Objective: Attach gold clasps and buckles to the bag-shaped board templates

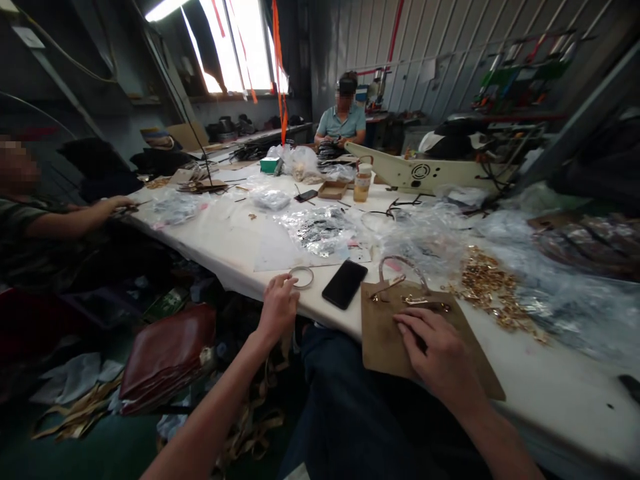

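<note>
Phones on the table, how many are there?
2. One black phone lies near the table's front edge, between the left hand and the brown bag; a second phone lies farther back by a cardboard tray. Others may hide under the plastic bags.

Black phone (345,284) on the white table (225,240) — gold fittings (493,290) heaped near, a jar (363,183) farther back.

Dim workshop, blown-out window (235,47) glare behind, wide-angle bending at edges, soft corners
</note>
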`<state>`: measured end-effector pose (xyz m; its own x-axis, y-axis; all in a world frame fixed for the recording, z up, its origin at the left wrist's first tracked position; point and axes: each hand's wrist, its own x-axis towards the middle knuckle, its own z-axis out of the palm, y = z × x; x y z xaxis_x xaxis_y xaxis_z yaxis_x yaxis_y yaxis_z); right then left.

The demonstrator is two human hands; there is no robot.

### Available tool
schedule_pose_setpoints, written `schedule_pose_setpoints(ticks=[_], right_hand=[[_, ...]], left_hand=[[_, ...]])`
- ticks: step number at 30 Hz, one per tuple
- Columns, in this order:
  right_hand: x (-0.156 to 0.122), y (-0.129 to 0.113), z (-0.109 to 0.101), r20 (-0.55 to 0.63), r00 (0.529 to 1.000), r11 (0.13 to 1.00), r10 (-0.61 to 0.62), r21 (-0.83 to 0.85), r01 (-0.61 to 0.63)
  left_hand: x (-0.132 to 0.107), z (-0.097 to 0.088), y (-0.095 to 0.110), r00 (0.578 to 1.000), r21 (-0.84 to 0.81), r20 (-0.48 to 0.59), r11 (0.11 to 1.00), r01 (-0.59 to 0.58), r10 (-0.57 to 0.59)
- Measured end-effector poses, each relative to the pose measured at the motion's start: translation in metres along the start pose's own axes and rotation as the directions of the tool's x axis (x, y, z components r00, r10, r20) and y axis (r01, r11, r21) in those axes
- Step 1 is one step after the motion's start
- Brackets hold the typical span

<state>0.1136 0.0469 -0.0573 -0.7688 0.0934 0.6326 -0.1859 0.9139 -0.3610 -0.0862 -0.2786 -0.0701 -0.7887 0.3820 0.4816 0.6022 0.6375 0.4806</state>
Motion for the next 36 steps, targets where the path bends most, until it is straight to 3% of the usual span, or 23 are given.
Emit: schedule_pose_setpoints(ticks=[3, 8, 13, 16, 20, 28, 33, 36], right_hand=[[0.001, -0.001, -0.002, 0.005, 1.0, 1.0, 0.019, 0.017, -0.019], [0.008, -0.015, -0.007, -0.017, 0.998, 0.998, 0.058, 0.036, -0.058], [0.038, -0.067, -0.005, -0.04, 0.998, 0.966, 0.056, 0.255, -0.044], [0.058, -0.092, 0.006, -0.031, 0.999, 0.906, 0.029, 0.423, -0.014], [0.071, -0.106, 0.019, -0.065, 0.998, 0.865, -0.011, 0.5, 0.042], [0.068, -0.109, 0.02, -0.167, 0.986, 0.813, -0.007, 0.573, 0.103], [0.07, -0.108, 0.016, -0.093, 0.996, 0.819, 0.01, 0.571, 0.045], [0.069, -0.107, 0.019, 0.001, 1.0, 0.872, -0.022, 0.489, 0.019]], left_hand=[[0.019, -0.001, -0.002, 0.993, 0.066, 0.109, 0.996, -0.055, 0.048], [0.033, 0.001, 0.014, 0.987, 0.069, 0.146, 0.994, -0.083, 0.073], [0.02, -0.014, 0.06, 0.999, -0.1, 0.006, 0.994, -0.049, 0.05], [0.006, -0.029, 0.09, 0.991, -0.169, -0.011, 0.977, -0.132, 0.132], [-0.01, -0.044, 0.114, 0.967, -0.216, 0.02, 0.945, -0.245, 0.255], [-0.02, -0.048, 0.122, 0.974, -0.239, 0.02, 0.947, -0.214, 0.225], [-0.023, -0.045, 0.12, 0.973, -0.214, 0.007, 0.951, -0.224, 0.231], [-0.028, -0.038, 0.106, 0.972, -0.214, -0.023, 0.949, -0.233, 0.233]])
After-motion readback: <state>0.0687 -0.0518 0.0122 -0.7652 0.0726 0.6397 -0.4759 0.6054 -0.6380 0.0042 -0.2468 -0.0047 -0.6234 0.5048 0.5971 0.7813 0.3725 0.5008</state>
